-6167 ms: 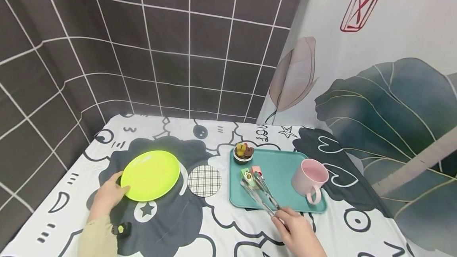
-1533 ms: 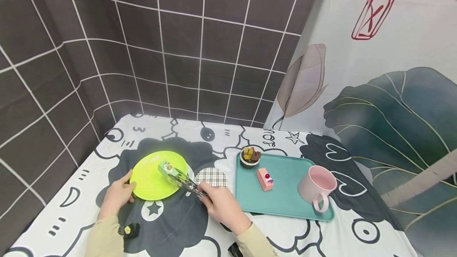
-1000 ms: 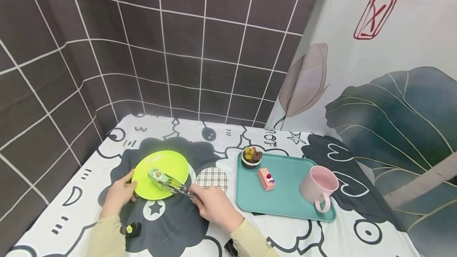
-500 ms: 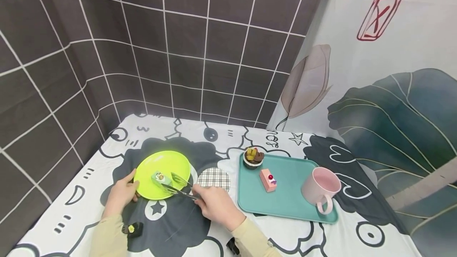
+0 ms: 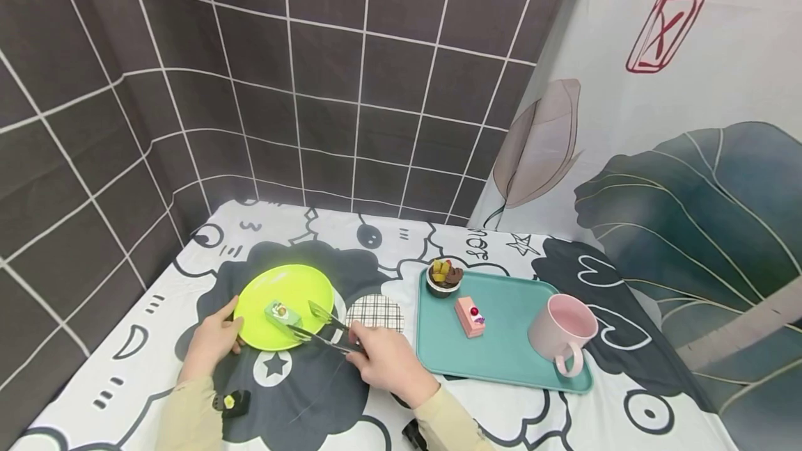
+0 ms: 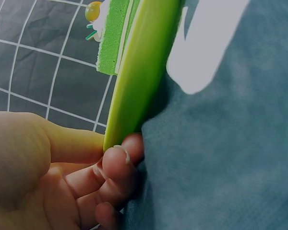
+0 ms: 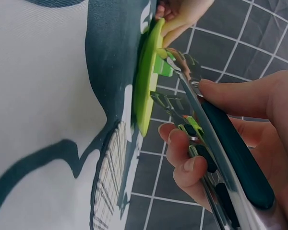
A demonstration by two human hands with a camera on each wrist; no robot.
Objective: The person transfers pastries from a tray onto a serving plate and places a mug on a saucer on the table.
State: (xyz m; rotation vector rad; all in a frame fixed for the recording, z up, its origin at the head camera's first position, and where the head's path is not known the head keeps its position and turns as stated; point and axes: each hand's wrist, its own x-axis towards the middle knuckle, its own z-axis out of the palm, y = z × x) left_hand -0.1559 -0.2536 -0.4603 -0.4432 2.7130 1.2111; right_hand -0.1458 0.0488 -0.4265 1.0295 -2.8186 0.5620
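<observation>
My left hand (image 5: 216, 338) pinches the near-left rim of a bright yellow-green plate (image 5: 250, 291), thumb above and fingers beneath, as the left wrist view shows. A small green cake slice (image 5: 282, 313) with white topping and a yellow ball sits on the plate. Metal tongs (image 7: 206, 139) with dark grips are in my right hand (image 5: 390, 360), held between thumb and fingers. The tong tips are spread apart over the plate's right part, just right of the cake slice, with nothing between them.
On a teal tray (image 5: 507, 346) at the right are a chocolate cupcake (image 5: 443, 277), a pink cake slice (image 5: 470, 317) and a pink mug (image 5: 562, 326). A round plaid coaster (image 5: 382, 312) lies between plate and tray. The table has a black-and-white patterned cloth (image 5: 326, 381).
The tongs took the green cake slice from the tray, set it on the plate and spread apart from it. They have since shifted slightly right. The left hand stays at the plate's rim.
</observation>
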